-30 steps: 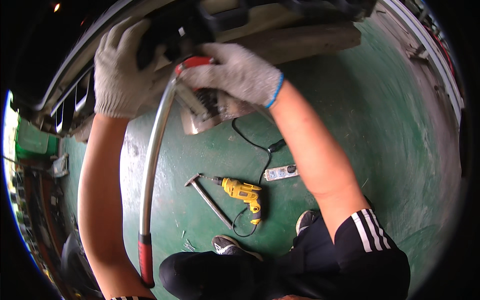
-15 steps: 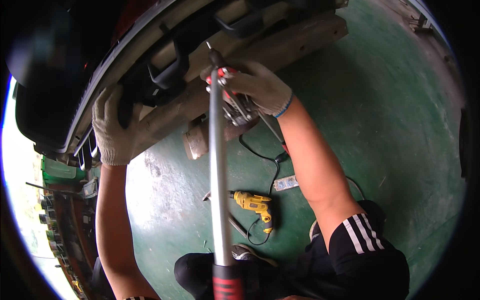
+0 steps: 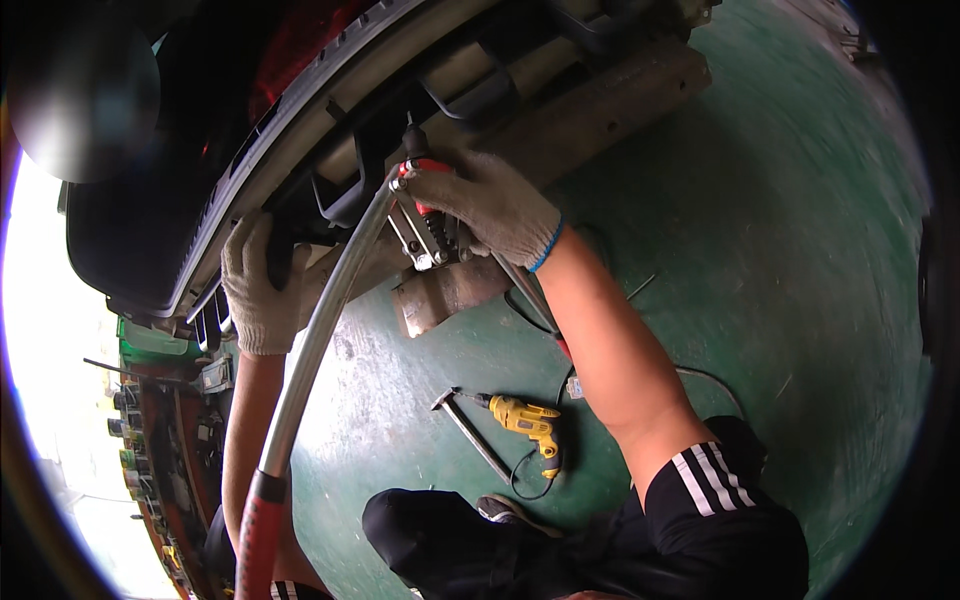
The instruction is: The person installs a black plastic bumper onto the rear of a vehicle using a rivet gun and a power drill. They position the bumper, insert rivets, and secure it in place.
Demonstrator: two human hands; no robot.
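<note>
The right hand (image 3: 490, 205) in a knit glove has its fingers wrapped around the head of a long-handled riveter (image 3: 425, 215), pressed up against the car bumper (image 3: 300, 130) overhead. The left hand (image 3: 258, 290) grips the bumper's lower edge. A yellow drill (image 3: 525, 420) and a hammer (image 3: 470, 430) lie on the green floor (image 3: 760, 260).

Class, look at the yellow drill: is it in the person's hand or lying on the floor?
On the floor: the yellow drill lies on its side on the green floor, untouched.
</note>
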